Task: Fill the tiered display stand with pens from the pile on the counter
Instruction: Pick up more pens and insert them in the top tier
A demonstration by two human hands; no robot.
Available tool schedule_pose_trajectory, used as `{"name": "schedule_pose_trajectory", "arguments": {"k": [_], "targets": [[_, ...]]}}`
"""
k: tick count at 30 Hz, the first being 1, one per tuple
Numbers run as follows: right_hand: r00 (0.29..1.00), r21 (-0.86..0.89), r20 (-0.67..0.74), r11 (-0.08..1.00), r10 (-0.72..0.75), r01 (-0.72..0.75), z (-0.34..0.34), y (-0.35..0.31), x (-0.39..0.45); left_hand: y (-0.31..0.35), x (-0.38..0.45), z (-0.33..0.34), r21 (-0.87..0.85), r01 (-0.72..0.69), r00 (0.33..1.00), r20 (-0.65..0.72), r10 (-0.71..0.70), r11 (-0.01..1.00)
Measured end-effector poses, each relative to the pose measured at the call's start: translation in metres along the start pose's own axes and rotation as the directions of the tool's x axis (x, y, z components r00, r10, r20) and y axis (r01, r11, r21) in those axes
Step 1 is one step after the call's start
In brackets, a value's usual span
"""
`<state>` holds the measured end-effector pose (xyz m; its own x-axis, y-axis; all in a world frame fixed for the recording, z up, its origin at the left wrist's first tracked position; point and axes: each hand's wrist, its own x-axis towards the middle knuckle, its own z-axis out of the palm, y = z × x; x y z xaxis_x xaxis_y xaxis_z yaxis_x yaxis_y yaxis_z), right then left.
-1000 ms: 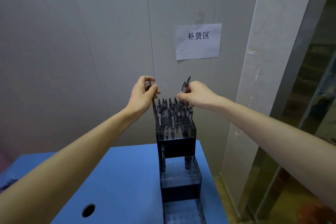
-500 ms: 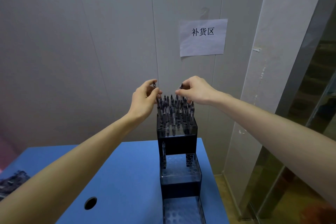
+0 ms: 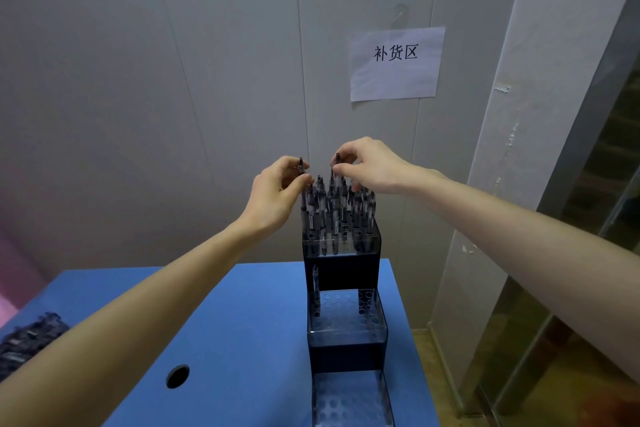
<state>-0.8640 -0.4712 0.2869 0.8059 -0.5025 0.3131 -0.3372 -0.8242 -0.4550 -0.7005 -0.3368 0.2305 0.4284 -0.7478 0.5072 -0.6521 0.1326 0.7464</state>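
- My left hand [image 3: 277,189] pinches a pen [image 3: 302,166] by its top end, thumb and fingers curled on it, at the left edge of the stand's [image 3: 343,354] top tier.
- My right hand [image 3: 367,163] pinches another pen [image 3: 336,160] the same way, over the middle of that tier.
- Step in hand, as I read it: seating both pens into top-tier holes, which look nearly full.
- Next I need to drop each tip into a free hole without knocking its packed neighbours; which holes are free I cannot tell from here.
- The middle tier holds one pen [image 3: 316,288] at its left; the rest of it and the bottom tier show bare holes, so plenty remains.
- The pile [image 3: 26,343] lies far left on the blue desk [image 3: 249,322], well apart from the stand.
- A round hole [image 3: 177,376] sits in the desk; a paper sign [image 3: 396,62] hangs on the wall.
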Motion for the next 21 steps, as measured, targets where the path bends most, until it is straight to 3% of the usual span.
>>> {"name": "schedule_pose_trajectory", "arguments": {"k": [7, 11, 14, 21], "targets": [[1.000, 0.004, 0.000, 1.000, -0.019, 0.019, 0.0023, 0.0057, 0.0009, 0.0008, -0.0042, -0.0020, 0.075, -0.071, 0.997, -0.019, 0.073, 0.995], [1.000, 0.018, -0.010, 1.000, -0.020, 0.021, 0.0028, 0.0074, -0.0001, 0.0046, -0.0047, -0.0003, 0.032, -0.063, 0.997, -0.040, 0.064, 0.997], [0.999, 0.033, -0.032, 0.999, -0.018, 0.019, 0.0018, 0.0075, -0.0013, 0.0057, -0.0051, 0.0018, 0.109, -0.113, 0.993, -0.021, 0.116, 0.988], [0.996, 0.087, -0.088, 0.996, -0.030, 0.037, 0.0034, 0.0079, -0.0052, 0.0038, -0.0049, 0.0004, 0.089, -0.079, 0.995, -0.053, 0.084, 0.993]]}}
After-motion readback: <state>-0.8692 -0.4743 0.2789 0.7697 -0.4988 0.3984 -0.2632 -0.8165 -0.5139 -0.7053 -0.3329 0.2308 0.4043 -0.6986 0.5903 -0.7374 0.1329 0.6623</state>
